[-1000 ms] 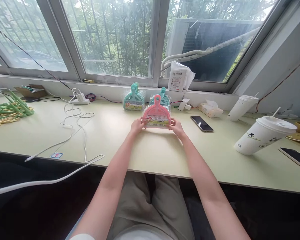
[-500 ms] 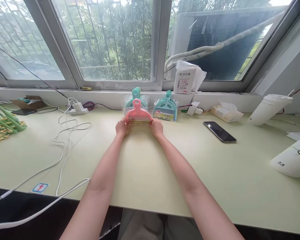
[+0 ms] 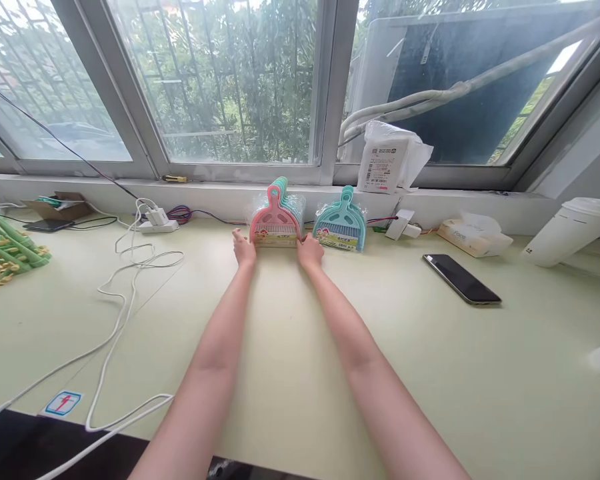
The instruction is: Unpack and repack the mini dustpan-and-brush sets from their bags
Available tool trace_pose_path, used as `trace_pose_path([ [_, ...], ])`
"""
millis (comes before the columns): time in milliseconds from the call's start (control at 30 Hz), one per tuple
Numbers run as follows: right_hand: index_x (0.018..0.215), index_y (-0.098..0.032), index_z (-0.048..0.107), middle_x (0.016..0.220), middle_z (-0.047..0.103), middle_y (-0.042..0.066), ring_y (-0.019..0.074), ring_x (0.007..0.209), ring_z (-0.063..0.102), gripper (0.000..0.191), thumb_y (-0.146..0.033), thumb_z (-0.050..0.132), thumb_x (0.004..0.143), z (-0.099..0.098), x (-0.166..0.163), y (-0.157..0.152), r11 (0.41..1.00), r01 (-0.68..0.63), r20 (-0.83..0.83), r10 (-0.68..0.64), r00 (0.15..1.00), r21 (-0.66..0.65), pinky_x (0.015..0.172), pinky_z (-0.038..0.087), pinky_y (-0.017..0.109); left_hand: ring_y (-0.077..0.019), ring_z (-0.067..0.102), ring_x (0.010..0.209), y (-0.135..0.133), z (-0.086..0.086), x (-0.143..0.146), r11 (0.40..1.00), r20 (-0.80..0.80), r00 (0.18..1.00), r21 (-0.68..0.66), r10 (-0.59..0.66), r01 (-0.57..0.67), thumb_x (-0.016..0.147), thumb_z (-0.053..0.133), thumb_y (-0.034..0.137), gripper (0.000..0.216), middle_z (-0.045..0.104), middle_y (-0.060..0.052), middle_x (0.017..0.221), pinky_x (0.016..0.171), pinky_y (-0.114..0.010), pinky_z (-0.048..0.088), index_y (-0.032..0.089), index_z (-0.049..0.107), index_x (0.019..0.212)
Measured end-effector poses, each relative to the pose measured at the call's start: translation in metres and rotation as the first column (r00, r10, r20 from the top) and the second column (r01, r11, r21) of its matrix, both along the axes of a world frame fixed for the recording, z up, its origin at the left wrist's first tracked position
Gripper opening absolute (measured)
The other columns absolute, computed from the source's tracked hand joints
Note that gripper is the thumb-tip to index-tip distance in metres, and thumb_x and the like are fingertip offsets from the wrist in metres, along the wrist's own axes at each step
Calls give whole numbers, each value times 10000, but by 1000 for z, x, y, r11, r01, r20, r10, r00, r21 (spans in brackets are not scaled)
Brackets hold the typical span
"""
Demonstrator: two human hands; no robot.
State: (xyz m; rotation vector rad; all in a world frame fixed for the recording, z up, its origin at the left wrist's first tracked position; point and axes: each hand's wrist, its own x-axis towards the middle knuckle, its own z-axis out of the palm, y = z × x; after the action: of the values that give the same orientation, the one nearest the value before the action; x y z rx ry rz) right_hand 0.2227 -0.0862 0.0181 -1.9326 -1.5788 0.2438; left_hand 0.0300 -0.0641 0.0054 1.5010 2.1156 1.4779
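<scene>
A pink mini dustpan set in clear wrapping (image 3: pixel 275 223) stands upright against the wall under the window, in front of a teal set whose edge shows behind it. My left hand (image 3: pixel 243 250) grips its lower left corner and my right hand (image 3: pixel 310 251) grips its lower right corner. Both arms reach far across the pale green desk (image 3: pixel 300 360). A second teal dustpan set (image 3: pixel 341 228) leans against the wall just to the right of my right hand.
A black phone (image 3: pixel 461 279) lies to the right, with a tissue pack (image 3: pixel 467 235) and a tipped white cup (image 3: pixel 570 230) beyond. White cables (image 3: pixel 130 280) and a charger (image 3: pixel 155 219) sprawl at left, green hangers (image 3: pixel 7 250) far left. A wrapped packet (image 3: pixel 389 160) sits on the sill.
Both hands carried the pink dustpan set away from me and to the left, ending against the wall in front of the left teal set.
</scene>
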Motion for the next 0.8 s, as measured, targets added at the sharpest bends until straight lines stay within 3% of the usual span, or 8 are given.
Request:
trace_pose_path([
  [167, 1083, -180, 489, 1041, 656, 141, 266, 974, 643, 299, -439, 475, 935, -3, -1, 2, 1000, -3, -22, 4, 1000, 13, 802, 467, 355, -133, 642, 817, -9, 0, 6, 973, -3, 997, 219, -72, 71, 810, 505, 23, 521, 411, -148, 1304, 808, -323, 509, 223, 315, 1252],
  [267, 1144, -179, 455, 1055, 643, 134, 262, 959, 639, 376, -476, 492, 916, -2, -2, -6, 999, -33, -56, 36, 998, 40, 794, 464, 348, -167, 630, 933, -26, 2, 13, 943, -148, 981, 287, -127, 165, 829, 480, 59, 455, 359, -159, 1335, 774, -307, 517, 213, 340, 1233],
  [400, 1252, -184, 394, 1201, 566, 139, 232, 1007, 598, 477, -526, 425, 921, 3, 12, -21, 963, -49, -89, 75, 993, 265, 770, 463, 309, -233, 554, 1130, -48, 6, 24, 942, -342, 922, 211, -180, 262, 855, 449, 122, 367, 383, -156, 1326, 793, -327, 521, 199, 402, 1211],
  [500, 1270, -169, 401, 1322, 475, 173, 254, 1197, 478, 395, -392, 372, 946, 3, 45, -27, 909, 87, -98, -51, 994, 408, 871, 440, 351, -254, 520, 1177, -58, 8, 31, 943, -480, 837, 58, -263, 329, 835, 436, 88, 324, 444, -146, 1273, 834, -353, 517, 191, 498, 1135],
  [567, 1291, -138, 394, 1386, 407, 218, 300, 1299, 367, 421, -330, 414, 917, -1, 75, -26, 873, 323, -199, -265, 943, 366, 950, 398, 436, -264, 492, 1211, -62, 8, 33, 923, -564, 758, -17, -327, 386, 824, 425, 64, 305, 481, -142, 1224, 916, -382, 486, 185, 555, 1072],
  [633, 1311, -111, 384, 1396, 394, 253, 331, 1296, 368, 485, -332, 469, 887, -6, 106, -22, 831, 510, -320, -432, 843, 224, 970, 378, 482, -266, 490, 1204, -63, 8, 34, 902, -614, 697, -60, -371, 427, 826, 413, 60, 289, 506, -138, 1181, 968, -404, 453, 184, 594, 1015],
  [700, 1307, -123, 406, 1337, 481, 228, 311, 1222, 465, 494, -320, 512, 866, -11, 133, -17, 864, 489, -357, -422, 833, 120, 966, 391, 453, -265, 505, 1170, -63, 7, 34, 894, -620, 678, -89, -394, 439, 834, 408, 76, 264, 522, -133, 1148, 966, -408, 452, 185, 614, 958],
  [800, 1267, -165, 473, 1186, 621, 136, 247, 1069, 591, 428, -269, 535, 856, -15, 155, -13, 943, 330, -321, -300, 898, 41, 908, 436, 377, -261, 512, 1150, -60, 7, 33, 891, -600, 686, -108, -412, 441, 847, 402, 105, 234, 535, -127, 1124, 950, -397, 462, 183, 616, 899],
])
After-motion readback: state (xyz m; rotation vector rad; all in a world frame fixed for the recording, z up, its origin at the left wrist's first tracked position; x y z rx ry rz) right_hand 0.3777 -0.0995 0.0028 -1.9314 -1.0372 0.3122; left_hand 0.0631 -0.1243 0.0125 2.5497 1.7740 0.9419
